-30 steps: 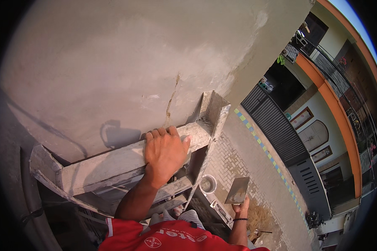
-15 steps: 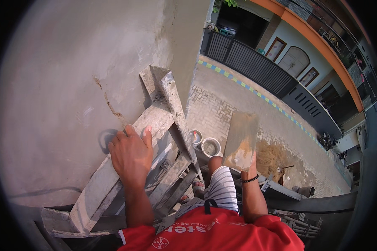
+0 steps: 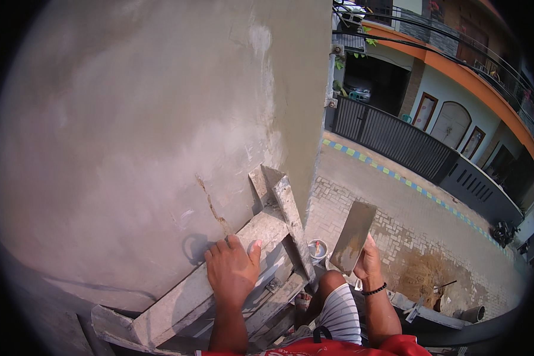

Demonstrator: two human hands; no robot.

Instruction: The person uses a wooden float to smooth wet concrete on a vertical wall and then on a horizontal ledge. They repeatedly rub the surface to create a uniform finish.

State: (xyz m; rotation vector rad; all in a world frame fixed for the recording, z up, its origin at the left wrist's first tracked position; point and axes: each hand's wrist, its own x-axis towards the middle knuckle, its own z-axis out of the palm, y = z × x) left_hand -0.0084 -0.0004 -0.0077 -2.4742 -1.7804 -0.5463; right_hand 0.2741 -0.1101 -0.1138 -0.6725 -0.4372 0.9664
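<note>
My left hand (image 3: pixel 232 267) is on a pale, mortar-stained wooden plank (image 3: pixel 178 305) beside the plastered wall (image 3: pixel 130 148). Its fingers bend over the plank's wall-side edge, with the thumb apart on top. On the other side, my right hand (image 3: pixel 369 261) holds up a plastering float (image 3: pixel 353 236), a flat rectangular board smeared with wet mortar. The board stands tilted, and whatever handle the fingers wrap is hidden behind it. A dark beaded bracelet (image 3: pixel 374 289) circles the right wrist. Neither hand touches the wall's face with a tool.
Crossed timbers (image 3: pixel 293 225) of the scaffold rise ahead of my left hand. Far below lie a bucket (image 3: pixel 317 250), a sand pile (image 3: pixel 424 276) and a paved street (image 3: pixel 391 196). A dark gate (image 3: pixel 391 133) lines the house opposite. A thin crack (image 3: pixel 210 202) marks the wall.
The view has tilted up, showing more wall and shifting everything right and down. The float has turned to a narrower, steeper angle in my right hand. My left hand stays on the plank.
</note>
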